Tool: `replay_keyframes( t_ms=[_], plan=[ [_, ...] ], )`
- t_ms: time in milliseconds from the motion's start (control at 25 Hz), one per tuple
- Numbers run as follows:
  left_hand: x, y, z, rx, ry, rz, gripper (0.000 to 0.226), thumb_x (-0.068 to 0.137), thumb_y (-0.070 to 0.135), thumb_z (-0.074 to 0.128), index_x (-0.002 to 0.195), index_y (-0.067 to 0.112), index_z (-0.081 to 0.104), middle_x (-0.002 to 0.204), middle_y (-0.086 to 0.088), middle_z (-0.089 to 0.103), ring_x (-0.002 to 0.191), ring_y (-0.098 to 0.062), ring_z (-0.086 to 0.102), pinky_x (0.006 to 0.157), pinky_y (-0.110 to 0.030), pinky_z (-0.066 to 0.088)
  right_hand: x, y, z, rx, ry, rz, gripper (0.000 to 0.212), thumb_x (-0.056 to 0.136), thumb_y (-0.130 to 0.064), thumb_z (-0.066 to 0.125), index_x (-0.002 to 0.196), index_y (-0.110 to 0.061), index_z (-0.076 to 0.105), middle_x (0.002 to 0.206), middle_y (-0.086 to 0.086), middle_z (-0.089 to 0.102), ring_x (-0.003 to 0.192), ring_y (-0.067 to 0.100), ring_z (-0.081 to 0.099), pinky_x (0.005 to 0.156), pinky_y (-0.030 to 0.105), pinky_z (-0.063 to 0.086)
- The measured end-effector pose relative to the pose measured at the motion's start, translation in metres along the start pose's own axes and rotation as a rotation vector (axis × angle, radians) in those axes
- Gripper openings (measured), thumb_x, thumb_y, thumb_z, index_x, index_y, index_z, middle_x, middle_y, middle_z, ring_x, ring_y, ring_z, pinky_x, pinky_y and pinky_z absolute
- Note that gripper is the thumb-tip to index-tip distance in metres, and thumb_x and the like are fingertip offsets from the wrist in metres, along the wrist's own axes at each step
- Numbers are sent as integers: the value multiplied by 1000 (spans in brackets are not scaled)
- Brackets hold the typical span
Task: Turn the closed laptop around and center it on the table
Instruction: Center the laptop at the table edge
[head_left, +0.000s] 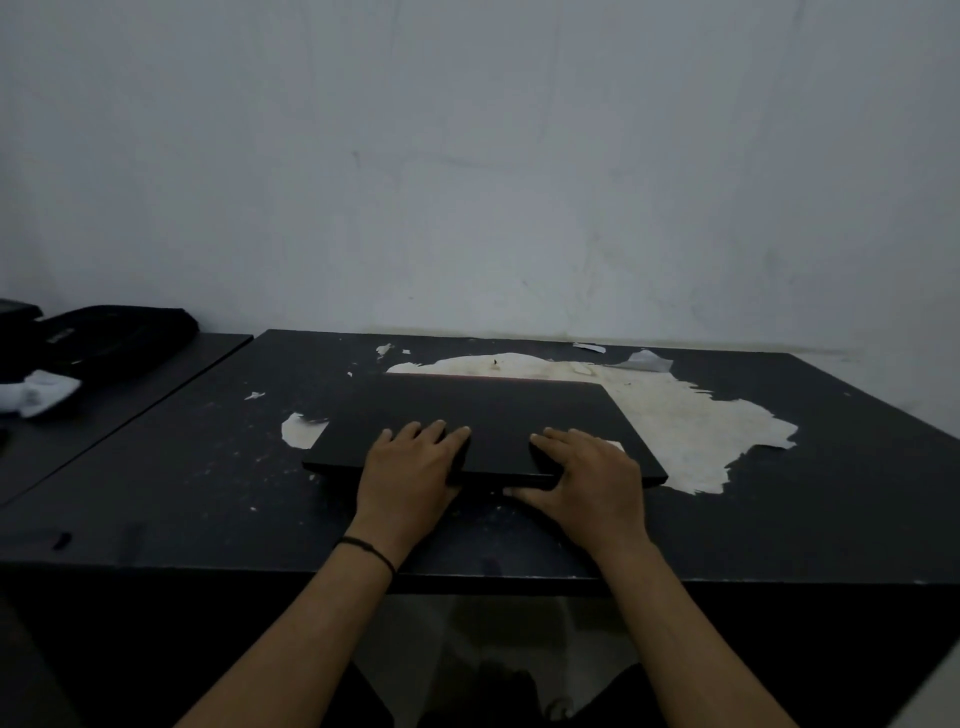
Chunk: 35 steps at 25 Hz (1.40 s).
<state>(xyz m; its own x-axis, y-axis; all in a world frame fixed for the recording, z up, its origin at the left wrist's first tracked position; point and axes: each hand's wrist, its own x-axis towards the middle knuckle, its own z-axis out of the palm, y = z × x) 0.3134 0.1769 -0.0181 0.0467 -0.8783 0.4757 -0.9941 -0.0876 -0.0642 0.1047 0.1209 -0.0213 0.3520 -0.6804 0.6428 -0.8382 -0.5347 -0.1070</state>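
Fingers of left hand (415, 465) and right hand (589, 475) lie flat, ungripping, on closed laptop (483, 410); right thumb at its front lip. Prying one-sided could skid it across the peeling table (208, 467).

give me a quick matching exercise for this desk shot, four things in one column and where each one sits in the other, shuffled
Things
1. flat black closed laptop
2. soft black bag
3. crumpled white cloth
4. thin black wristband

Places
a. at the back of the side table
b. round the wrist behind the left hand
c. under the left hand and the right hand
d. on the side table, on the near side of the bag

Pairs: 1-c, 2-a, 3-d, 4-b
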Motion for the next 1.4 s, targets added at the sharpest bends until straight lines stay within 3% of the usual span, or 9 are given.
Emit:
replay_keyframes(
  t_ms=[80,240,400,760,1080,1160,1240,1320,1400],
  plan=[
    [0,0,0,7,3,20,74,84,64,61,150,36,42,148,2,53,132,-26,52,108,-47,42,-1,0,1,16,-3,7,73,61,-74,76,117,-26,75,121,-2,74,114,22,68,96,43,52],
    [-2,0,0,16,-21,23,91,72,89,41,148,39,45,148,3,54,132,-25,52,105,-45,42,-2,1,4,33,-25,-27,71,64,-70,76,120,-26,74,124,-1,73,115,21,67,97,41,50],
    [-2,-4,1,-23,4,26,96,66,93,28,144,41,51,147,7,56,131,-23,53,101,-40,46,-2,3,4,59,-66,-29,73,68,-71,72,129,-31,68,135,-6,66,127,18,59,105,39,44],
    [-7,-6,7,-87,-8,-6,92,68,95,29,143,45,51,148,11,54,133,-20,49,106,-38,41,-2,5,5,86,-179,9,80,69,-82,62,138,-42,56,148,-21,51,140,7,42,110,31,34],
    [-11,-7,2,-205,-26,-49,97,64,98,28,135,41,60,145,12,57,134,-17,49,110,-38,39,-5,8,2,198,-249,63,82,71,-90,45,135,-40,60,148,-21,50,141,7,40,113,38,32],
    [-13,-11,0,-294,67,-126,83,77,91,28,121,35,72,129,7,68,123,-19,58,104,-41,43,-6,9,1,212,-165,149,73,78,-83,47,128,-33,67,142,-11,60,135,12,49,114,43,35],
    [-13,-22,-1,-296,178,-320,66,91,73,30,111,29,75,114,1,72,113,-26,61,99,-44,44,-7,16,-2,150,-43,378,63,83,-70,55,124,-25,70,136,2,65,127,23,55,108,47,41],
    [-13,-35,1,-349,135,-613,53,95,57,40,128,25,65,131,-9,63,126,-34,51,108,-49,38,-8,23,-4,128,-32,673,62,85,-62,56,130,-21,63,134,10,62,123,34,54,105,51,42],
    [-14,-41,5,-450,57,-743,57,94,49,49,143,20,51,142,-14,54,134,-38,42,111,-51,36,-10,26,-5,186,-65,762,67,86,-61,55,137,-18,56,133,12,62,122,36,54,106,50,41]
  ],
)
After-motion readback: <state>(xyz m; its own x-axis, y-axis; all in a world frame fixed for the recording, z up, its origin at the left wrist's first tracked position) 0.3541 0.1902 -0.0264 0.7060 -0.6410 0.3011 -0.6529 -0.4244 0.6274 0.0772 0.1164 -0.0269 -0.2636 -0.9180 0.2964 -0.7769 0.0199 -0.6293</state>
